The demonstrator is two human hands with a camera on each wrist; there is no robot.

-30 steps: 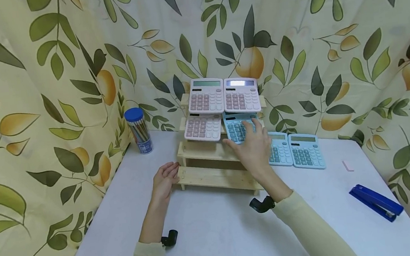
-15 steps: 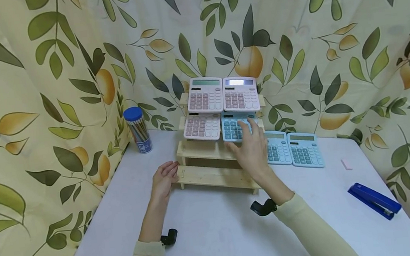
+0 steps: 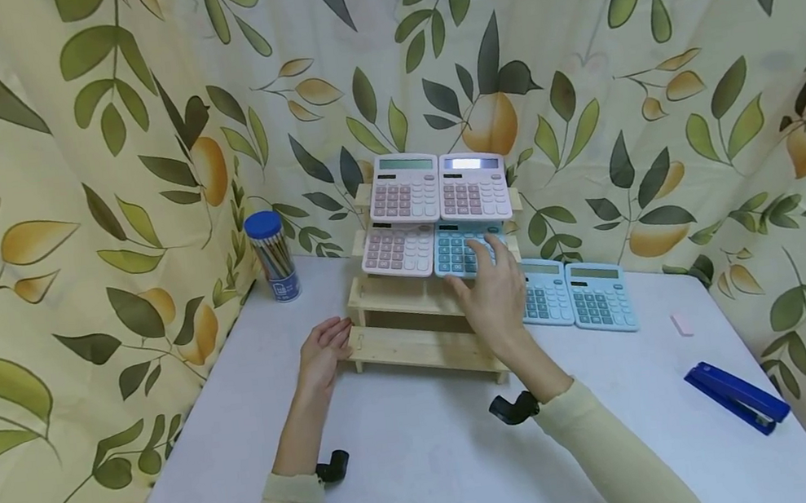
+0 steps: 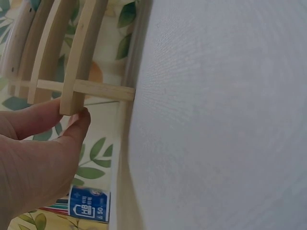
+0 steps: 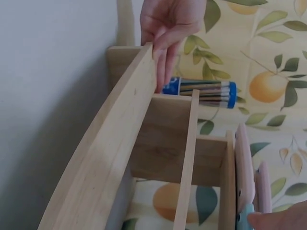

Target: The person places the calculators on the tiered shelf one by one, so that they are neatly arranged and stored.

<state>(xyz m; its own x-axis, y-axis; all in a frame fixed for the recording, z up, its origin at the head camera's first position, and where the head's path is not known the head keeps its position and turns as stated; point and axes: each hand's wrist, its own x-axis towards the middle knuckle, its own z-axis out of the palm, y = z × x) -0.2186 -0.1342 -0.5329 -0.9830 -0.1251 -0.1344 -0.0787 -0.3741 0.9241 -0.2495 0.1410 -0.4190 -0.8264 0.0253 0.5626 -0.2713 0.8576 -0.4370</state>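
My left hand (image 3: 321, 354) pinches the left end of the lowest step of a tiered wooden rack (image 3: 421, 350), thumb and fingertips on either side of the board in the left wrist view. At the rack's right side, my right hand (image 3: 496, 295) holds a light blue calculator (image 3: 453, 253) on the second step from the top, with its thumb (image 5: 261, 220) at the lower edge and fingers over the face. Immediately to its left sits a pink calculator (image 3: 397, 252). Two more pink calculators, one left (image 3: 404, 190) and one right (image 3: 474, 187), stand side by side on the top step.
Two blue calculators, one nearer (image 3: 546, 294) and one farther right (image 3: 601, 296), lie right of the rack. A pink eraser-like block (image 3: 682, 325) and blue stapler (image 3: 739, 396) are farther right. A blue-lidded pencil jar (image 3: 272, 257) stands left. Patterned curtain (image 3: 558, 38) surrounds the table.
The blue calculator under my right hand has slid slightly left, up against the pink one beside it. My right hand shifted left a little with it; the left hand kept its place.
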